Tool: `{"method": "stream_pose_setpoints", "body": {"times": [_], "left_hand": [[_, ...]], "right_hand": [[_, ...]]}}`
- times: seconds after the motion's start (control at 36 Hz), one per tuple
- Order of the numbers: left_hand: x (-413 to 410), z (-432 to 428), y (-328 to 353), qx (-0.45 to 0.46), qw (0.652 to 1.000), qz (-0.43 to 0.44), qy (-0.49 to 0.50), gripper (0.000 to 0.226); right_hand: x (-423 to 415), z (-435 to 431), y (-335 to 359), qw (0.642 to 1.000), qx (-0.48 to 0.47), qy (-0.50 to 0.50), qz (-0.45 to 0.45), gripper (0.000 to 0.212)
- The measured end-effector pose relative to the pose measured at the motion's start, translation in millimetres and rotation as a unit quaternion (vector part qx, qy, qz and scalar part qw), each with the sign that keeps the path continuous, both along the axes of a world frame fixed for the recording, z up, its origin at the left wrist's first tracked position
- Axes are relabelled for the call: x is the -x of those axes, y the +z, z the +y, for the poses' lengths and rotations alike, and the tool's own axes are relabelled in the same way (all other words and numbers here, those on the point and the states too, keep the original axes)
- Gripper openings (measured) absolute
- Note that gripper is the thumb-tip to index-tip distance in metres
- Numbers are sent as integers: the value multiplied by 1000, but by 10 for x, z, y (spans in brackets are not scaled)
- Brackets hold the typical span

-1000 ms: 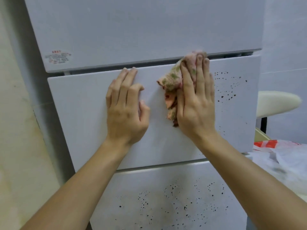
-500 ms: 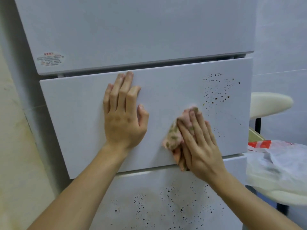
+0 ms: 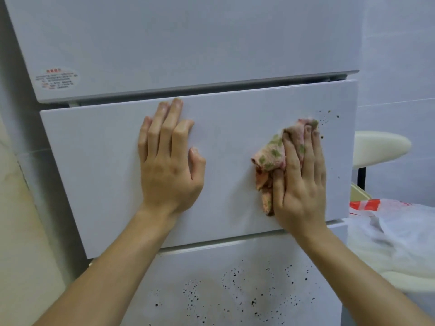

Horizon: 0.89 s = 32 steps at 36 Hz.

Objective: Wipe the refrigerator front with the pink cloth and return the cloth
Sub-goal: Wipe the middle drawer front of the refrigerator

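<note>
head view: the white refrigerator fills most of the picture, seen from in front and slightly above. its front is split into an upper door, a middle drawer panel and a lower panel.

the left hand lies flat on the middle drawer panel, left of centre, with its fingers straight and close together, tips near the panel's top edge, thumb out to the side, holding nothing.

the right hand is on the right part of the same panel. its fingers are stretched out flat and press the pink cloth against the panel. the cloth is crumpled, pink with green blotches, and bunches out from under the hand to the left and above the fingertips. the thumb lies against the cloth's lower fold.

a few dark specks sit just right of the cloth near the panel's upper right corner. many more black spots are scattered across the lower panel.

a sticker with red print is at the lower left of the upper door. to the right of the refrigerator are a pale rounded stool seat and, below it, a white plastic bag with a red patch.
</note>
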<state>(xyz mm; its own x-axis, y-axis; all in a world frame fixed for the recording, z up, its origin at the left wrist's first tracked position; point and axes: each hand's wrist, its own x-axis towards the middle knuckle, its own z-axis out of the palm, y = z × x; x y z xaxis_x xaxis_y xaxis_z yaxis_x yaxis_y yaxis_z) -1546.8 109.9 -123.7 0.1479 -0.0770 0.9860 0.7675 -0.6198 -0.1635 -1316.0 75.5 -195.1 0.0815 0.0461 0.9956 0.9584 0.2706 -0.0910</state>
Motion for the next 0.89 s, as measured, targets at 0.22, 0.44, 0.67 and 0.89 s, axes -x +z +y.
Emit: {"method": "stream_pose_setpoints", "body": {"times": [0.22,0.44,0.67,0.89], "left_hand": [[-50,-17,0,-5,1000,-10,-4,40],[-309,-80,13,-24,999,29,-6,40],[-355,-30,30,-18,1000,17,1,41],[-352,-1,7,-23,999,19,10,42]], "right_hand": [[-255,-99,-478,996,68,-31,-49,57],[-407,-85,471,995,51,-83,-9,73],[-459,-30,606,992,25,-105,58,67],[-389,-123,-448,987,66,-67,134,73]]}}
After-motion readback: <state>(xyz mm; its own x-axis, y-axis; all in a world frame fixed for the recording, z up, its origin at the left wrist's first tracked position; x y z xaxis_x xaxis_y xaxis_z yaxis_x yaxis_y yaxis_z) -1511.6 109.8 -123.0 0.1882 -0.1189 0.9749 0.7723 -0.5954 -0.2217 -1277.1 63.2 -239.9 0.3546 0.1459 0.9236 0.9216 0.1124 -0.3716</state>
